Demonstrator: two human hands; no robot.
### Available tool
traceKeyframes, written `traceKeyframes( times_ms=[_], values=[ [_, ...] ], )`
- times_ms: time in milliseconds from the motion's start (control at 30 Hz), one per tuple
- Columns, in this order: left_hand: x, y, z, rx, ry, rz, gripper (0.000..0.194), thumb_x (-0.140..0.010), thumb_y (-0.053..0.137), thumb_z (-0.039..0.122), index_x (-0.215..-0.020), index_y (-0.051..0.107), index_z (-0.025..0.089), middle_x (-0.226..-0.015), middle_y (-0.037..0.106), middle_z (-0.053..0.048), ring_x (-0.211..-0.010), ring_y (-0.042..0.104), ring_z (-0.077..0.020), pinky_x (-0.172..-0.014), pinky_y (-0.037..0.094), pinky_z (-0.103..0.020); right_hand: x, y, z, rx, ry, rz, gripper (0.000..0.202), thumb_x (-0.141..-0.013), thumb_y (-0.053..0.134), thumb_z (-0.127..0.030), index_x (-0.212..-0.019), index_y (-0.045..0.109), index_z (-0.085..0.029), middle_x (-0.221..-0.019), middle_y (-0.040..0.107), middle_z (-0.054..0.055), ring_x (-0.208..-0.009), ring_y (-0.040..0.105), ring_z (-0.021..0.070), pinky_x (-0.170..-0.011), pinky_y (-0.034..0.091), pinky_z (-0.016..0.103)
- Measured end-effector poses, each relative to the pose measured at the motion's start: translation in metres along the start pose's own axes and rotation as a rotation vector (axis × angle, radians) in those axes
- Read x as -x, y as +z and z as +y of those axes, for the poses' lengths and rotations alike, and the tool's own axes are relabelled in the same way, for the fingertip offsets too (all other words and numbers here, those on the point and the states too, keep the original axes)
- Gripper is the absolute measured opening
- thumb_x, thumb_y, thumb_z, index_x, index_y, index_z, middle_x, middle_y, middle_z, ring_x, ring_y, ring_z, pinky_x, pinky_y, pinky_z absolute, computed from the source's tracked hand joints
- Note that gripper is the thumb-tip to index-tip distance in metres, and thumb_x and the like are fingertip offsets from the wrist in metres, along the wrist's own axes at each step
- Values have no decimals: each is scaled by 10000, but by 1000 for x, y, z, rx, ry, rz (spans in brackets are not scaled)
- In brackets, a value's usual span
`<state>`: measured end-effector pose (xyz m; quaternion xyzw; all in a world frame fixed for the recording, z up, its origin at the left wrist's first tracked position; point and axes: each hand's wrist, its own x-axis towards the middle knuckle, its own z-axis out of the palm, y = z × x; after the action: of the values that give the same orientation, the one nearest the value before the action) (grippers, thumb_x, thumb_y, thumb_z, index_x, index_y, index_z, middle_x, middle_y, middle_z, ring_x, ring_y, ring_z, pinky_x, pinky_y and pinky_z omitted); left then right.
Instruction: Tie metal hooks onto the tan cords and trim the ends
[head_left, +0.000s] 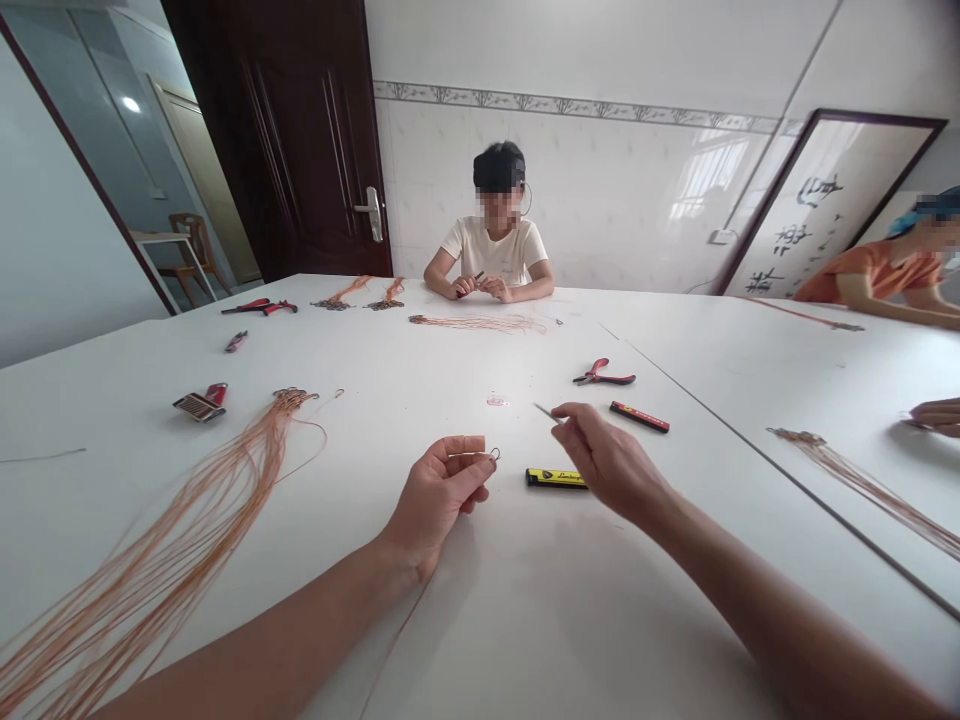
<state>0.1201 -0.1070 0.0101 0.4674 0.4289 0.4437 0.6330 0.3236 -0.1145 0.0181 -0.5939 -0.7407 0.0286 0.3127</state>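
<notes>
My left hand (450, 482) pinches a small dark metal hook (495, 454) between thumb and forefinger, its loop showing above the fingertips. A thin orange cord (397, 640) hangs from below this hand toward the front. My right hand (600, 455) is closed round a thin grey metal tool (547, 412) that points up and left, apart from the hook. Partly behind the right hand lies a yellow and black box cutter case (555, 479). On the left a bundle of orange cords (247, 480) ends in a cluster of metal hooks (294, 398).
Red-handled pliers (602, 374) and a red-black case (639, 417) lie beyond my right hand. A small red-and-striped item (201, 403) sits at left. A person (495, 250) sits opposite, another person (877, 275) at right. More cords (480, 322) and pliers (262, 306) lie farther back.
</notes>
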Motion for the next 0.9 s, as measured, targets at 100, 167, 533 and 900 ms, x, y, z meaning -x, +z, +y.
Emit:
traceKeyframes(
  times_ms=[100,167,533,900],
  values=[
    [2,2,0,35,-12,-9,334,-610,679,336,-905,576,216,-749,560,-3,-575,473,-74,-557,343,-225,10,3,-24,9,-136,-24,279,-882,294,-345,-1072,447,-210,-797,554,26,-625,497,116,-543,371,237],
    [4,3,0,50,-23,-24,323,-617,675,336,-902,579,219,-736,565,-1,-578,474,-75,-560,342,-224,15,7,-32,9,-223,-33,297,-882,303,-323,-1109,454,-204,-812,543,38,-623,484,111,-532,372,233],
    [5,4,-2,85,-51,-54,267,-644,659,324,-885,576,243,-757,588,12,-584,478,-62,-578,347,-219,20,17,-34,72,-291,54,370,-853,386,-332,-1166,472,-155,-812,534,68,-658,468,128,-523,387,248],
    [6,3,-3,89,-73,-47,296,-626,676,320,-894,577,246,-770,587,5,-586,476,-61,-581,355,-213,17,17,-29,-24,-235,91,286,-865,363,-315,-1027,570,-202,-752,552,43,-625,490,105,-528,374,216]
  ],
)
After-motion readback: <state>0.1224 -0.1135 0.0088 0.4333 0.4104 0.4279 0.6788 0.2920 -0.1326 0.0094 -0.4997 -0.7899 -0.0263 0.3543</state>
